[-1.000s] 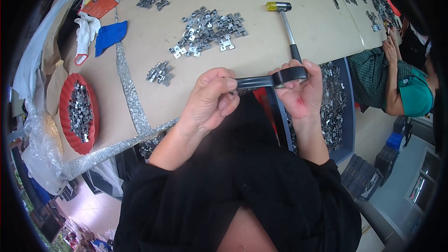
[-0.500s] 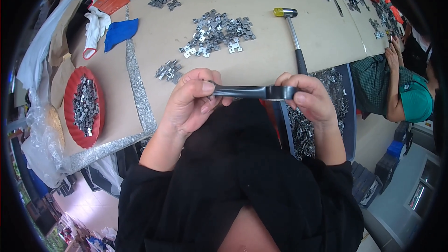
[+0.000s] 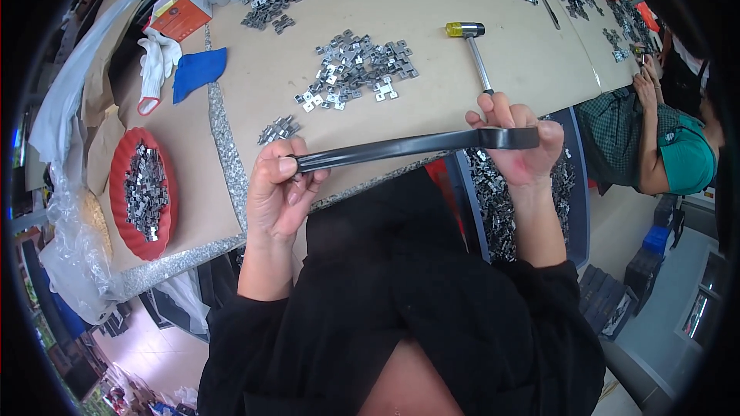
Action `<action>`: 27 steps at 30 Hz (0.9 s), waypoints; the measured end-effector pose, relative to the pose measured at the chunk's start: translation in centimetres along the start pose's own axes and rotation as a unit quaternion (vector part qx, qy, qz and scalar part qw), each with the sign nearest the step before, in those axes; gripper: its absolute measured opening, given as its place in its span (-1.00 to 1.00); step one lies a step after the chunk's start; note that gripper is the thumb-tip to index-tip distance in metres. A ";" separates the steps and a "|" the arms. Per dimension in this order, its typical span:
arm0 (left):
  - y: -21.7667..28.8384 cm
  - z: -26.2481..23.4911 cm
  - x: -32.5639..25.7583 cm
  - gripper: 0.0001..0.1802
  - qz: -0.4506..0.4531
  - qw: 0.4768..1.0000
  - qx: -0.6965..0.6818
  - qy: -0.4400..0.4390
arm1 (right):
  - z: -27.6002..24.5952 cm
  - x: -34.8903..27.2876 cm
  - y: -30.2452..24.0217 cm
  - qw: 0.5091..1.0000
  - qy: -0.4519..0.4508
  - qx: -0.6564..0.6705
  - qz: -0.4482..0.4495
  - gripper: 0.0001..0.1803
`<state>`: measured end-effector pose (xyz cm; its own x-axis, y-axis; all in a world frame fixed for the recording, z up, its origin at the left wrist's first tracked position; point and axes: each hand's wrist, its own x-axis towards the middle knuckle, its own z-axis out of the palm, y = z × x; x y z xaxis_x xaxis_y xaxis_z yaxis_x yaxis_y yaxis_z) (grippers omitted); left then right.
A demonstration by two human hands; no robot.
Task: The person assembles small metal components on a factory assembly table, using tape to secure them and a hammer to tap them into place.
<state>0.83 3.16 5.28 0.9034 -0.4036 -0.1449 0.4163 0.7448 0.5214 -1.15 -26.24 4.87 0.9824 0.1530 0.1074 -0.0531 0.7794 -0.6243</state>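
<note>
A long glossy black bar (image 3: pixel 401 145) with a wider, blocky end spans the space between my hands, its right end slightly higher. My left hand (image 3: pixel 276 189) is closed round its narrow left end, thumb on top. At the wide end, my right hand (image 3: pixel 526 156) holds the bar with the thumb at its tip and the fingers behind it, partly hidden. Just beyond my right fingers lies a mallet (image 3: pixel 478 54) with a yellow and black head; its grip is mostly covered. A small cluster of metal clips (image 3: pixel 280 129) sits beyond my left hand.
Metal clip piles (image 3: pixel 362 69) lie on the brown-covered table (image 3: pixel 262 54). A red dish (image 3: pixel 171 216) of clips, white gloves (image 3: pixel 156 62) and blue cloth (image 3: pixel 199 73) are at left. A blue-grey bin (image 3: pixel 580 185) of parts stands at right, near another person (image 3: pixel 682 154).
My hands have moved apart, the left one leftward and down, and more of the black bar shows. Its wide end has shifted right and up, nearer the mallet's grip.
</note>
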 end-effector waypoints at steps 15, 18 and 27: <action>0.9 -2.6 0.0 -0.82 0.034 0.763 0.645 -0.005 | 0.6 2.0 -2.0 0.595 -0.224 -0.772 -0.018 -0.77; 0.6 -3.3 -0.4 -0.83 0.117 0.716 0.687 -0.026 | 0.9 1.8 -2.3 0.576 -0.223 -0.786 -0.021 -0.78; -3.0 -3.6 -4.7 -0.79 0.423 0.422 0.780 -0.184 | 6.0 0.5 -4.1 0.416 -0.251 -0.849 -0.209 -0.65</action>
<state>-4.33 4.75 1.34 0.4643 -0.6138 0.6385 -0.8737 -0.4357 0.2166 -1.55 -25.71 12.11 0.6579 0.6600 0.3628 0.7255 -0.6846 -0.0702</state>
